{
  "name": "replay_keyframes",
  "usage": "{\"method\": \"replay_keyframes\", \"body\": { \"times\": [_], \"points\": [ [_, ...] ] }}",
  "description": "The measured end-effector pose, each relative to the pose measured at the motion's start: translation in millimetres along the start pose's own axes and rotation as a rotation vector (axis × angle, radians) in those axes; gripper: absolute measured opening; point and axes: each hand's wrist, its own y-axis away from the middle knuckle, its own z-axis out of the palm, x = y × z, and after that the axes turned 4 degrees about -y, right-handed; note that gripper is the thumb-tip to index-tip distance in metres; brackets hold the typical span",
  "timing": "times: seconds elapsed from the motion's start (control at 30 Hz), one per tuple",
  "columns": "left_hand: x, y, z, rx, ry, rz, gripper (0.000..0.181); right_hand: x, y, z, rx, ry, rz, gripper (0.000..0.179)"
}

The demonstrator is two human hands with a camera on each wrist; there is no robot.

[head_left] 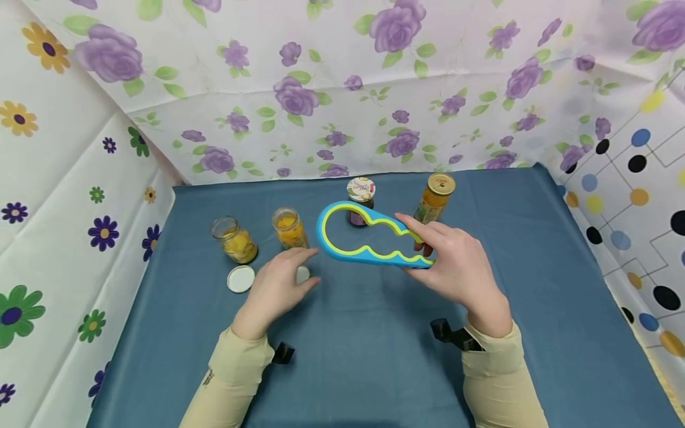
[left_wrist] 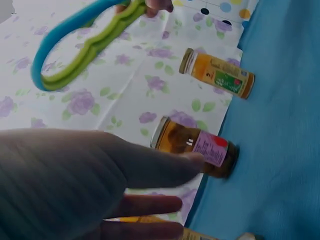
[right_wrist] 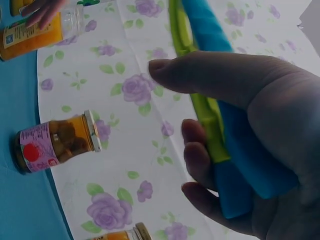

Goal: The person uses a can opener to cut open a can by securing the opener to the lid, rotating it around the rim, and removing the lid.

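Note:
My right hand [head_left: 455, 255] grips the handle end of a blue and lime-green jar opener [head_left: 364, 258], its rounded loop pointing left above the table. In the right wrist view, my thumb [right_wrist: 200, 72] lies along one side and my fingers curl round the handle. Near an open jar of yellow-orange fruit [head_left: 291, 232], my left hand [head_left: 278, 288] is held with fingers extended and holds nothing. A white lid [head_left: 302, 274] shows behind it, partly hidden. Beyond the opener stands a dark-filled jar [left_wrist: 210, 150] with a patterned lid and purple label, partly covered in the head view.
Another open jar of yellow fruit [head_left: 239, 245] stands at the left, with a white lid [head_left: 241, 279] lying before it. A gold-lidded jar [head_left: 434, 196] stands at the back right. Flowered cloth [head_left: 299, 137] hangs behind the blue-covered table [head_left: 348, 368].

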Motion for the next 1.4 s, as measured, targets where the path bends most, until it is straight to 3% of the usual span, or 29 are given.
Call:
{"method": "replay_keyframes", "body": {
  "times": [0.2, 0.3, 0.37, 0.5, 0.67, 0.83, 0.97, 1.17, 1.4],
  "points": [
    [14.9, -19.0, 11.4, 0.08, 0.136, 0.17, 0.062, 12, 8.0, -6, -0.011, 0.025, 0.125, 0.086],
    [22.7, -29.8, 22.1, 0.118, 0.236, 0.197, 0.07, 18, 12.1, -9, -0.001, 0.02, 0.183, 0.087],
    [27.4, -37.6, 29.5, 0.136, 0.32, 0.168, 0.074, 21, 14.8, -11, 0.007, 0.013, 0.218, 0.087],
    [37.7, -59.4, 46.7, 0.139, 0.472, 0.037, 0.079, 30, 21.4, -19, 0.031, 0.013, 0.283, 0.088],
    [46.6, -90.6, 69.8, 0.127, 0.569, -0.151, 0.089, 41, 30.0, -28, 0.054, 0.005, 0.319, 0.087],
    [51.0, -117.1, 85.8, 0.194, 0.669, -0.281, 0.098, 48, 34.5, -30, 0.048, -0.033, 0.354, 0.087],
    [49.1, -131.0, 88.4, 0.245, 0.737, -0.337, 0.103, 52, 31.1, -30, 0.031, -0.048, 0.368, 0.086],
    [46.4, -147.8, 94.6, 0.233, 0.827, -0.371, 0.099, 63, 29.5, -36, 0.008, -0.005, 0.372, 0.085],
    [48.4, -156.3, 101.4, 0.24, 0.817, -0.398, 0.093, 77, 32.3, -41, -0.05, 0.071, 0.365, 0.094]
  ]
}}
